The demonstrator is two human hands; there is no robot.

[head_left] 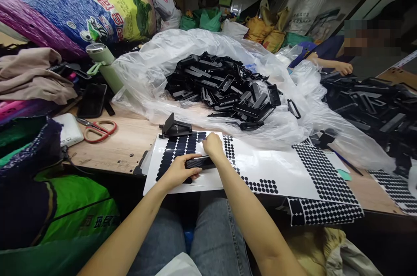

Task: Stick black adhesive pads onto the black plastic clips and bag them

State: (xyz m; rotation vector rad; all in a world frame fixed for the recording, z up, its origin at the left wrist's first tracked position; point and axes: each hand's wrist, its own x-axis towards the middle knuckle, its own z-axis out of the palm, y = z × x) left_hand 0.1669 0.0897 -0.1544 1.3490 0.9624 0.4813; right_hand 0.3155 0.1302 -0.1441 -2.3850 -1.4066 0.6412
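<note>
My left hand (pixel 179 172) is closed round a long black plastic piece (pixel 198 162) with a patterned top, held low over a white sheet of black oblong stickers (pixel 172 159). My right hand (pixel 213 146) is just above and right of that piece, its fingers pinched together over the sticker sheet. What the right fingers hold, if anything, is hidden. A folding black stand (pixel 176 127) sits at the back edge of the sheet. To the right lies a sheet of round black stickers (pixel 322 172), partly bare.
Clear plastic sheeting (pixel 140 80) surrounds a heap of black plastic parts (pixel 224 89) behind the sheets. Red-handled scissors (pixel 99 130), a phone (pixel 93 100), a white power bank (pixel 68 129) and a green bottle (pixel 107 65) are left. At right, a co-worker's hand (pixel 343 67) is over another heap.
</note>
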